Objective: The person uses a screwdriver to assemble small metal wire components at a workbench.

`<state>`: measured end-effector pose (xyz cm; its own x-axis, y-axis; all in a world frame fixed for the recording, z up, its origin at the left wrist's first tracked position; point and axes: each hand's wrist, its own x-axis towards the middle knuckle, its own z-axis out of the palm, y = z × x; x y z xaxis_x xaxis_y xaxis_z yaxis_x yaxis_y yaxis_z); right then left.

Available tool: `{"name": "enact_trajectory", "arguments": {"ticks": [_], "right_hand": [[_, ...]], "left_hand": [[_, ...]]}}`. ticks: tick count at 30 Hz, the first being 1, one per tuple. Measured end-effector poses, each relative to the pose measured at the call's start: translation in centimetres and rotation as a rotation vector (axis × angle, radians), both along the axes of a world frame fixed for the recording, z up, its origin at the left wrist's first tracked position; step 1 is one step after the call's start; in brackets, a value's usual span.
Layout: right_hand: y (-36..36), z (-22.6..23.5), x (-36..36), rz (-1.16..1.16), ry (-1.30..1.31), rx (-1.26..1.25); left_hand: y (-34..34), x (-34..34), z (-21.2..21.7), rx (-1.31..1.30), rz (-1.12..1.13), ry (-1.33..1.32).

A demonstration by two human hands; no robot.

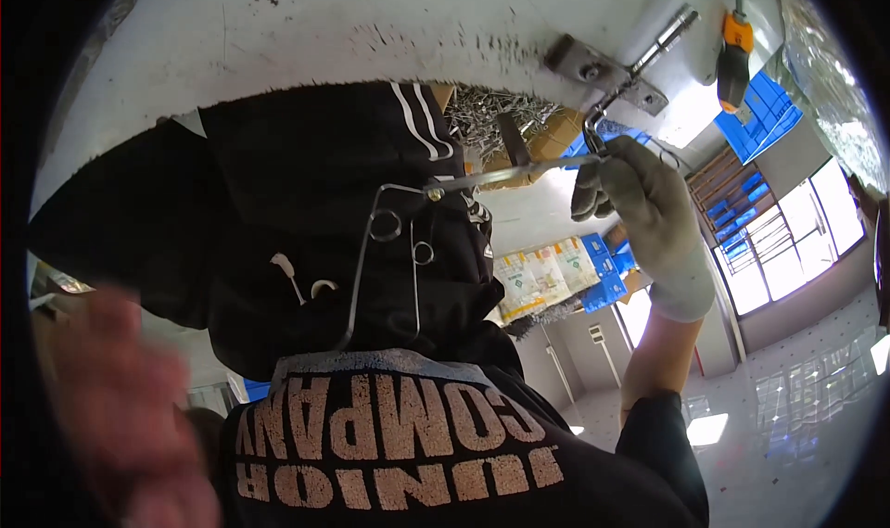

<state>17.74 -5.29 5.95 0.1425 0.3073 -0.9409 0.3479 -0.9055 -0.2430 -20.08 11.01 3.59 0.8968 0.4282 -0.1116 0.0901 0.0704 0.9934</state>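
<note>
My right hand (644,203), in a whitish glove, pinches the end of a flat metal bar (505,173) between thumb and fingers. From the bar's other end hang two bent wires with coiled loops (385,224), in front of my dark clothes. Just above the glove, a curved shiny metal end (593,125) meets a metal fixture (607,72) on the worktable; whether the hand touches it I cannot tell. My left hand (130,407) is bare, low at the far left, and smeared by motion, so its fingers are unclear.
The pale, scuffed worktable (371,37) spans the top. A screwdriver (735,60) with an orange and black handle is at the upper right. Beyond the table edge are a heap of small metal parts (491,125), blue crates (760,115) and cartons (547,273).
</note>
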Motion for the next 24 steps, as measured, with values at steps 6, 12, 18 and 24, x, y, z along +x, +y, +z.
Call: {"name": "enact_trajectory", "arguments": {"ticks": [6, 12, 18, 24], "right_hand": [[2.1, -0.3, 0.0, 0.023, 0.061, -0.006], [1.0, -1.5, 0.5, 0.033, 0.158, 0.063], [0.9, -1.1, 0.0, -0.205, 0.28, -0.007], [-0.3, -2.1, -0.5, -0.418, 0.346, 0.099]], "left_hand": [[-6.5, 10.0, 5.0, -0.07, 0.023, 0.107], [-12.0, 19.2, -1.8, 0.475, 0.404, 0.238], [-12.0, 19.9, -3.2, 0.505, 0.183, 0.34], [-12.1, 19.5, -4.3, 0.346, 0.215, 0.264]]}}
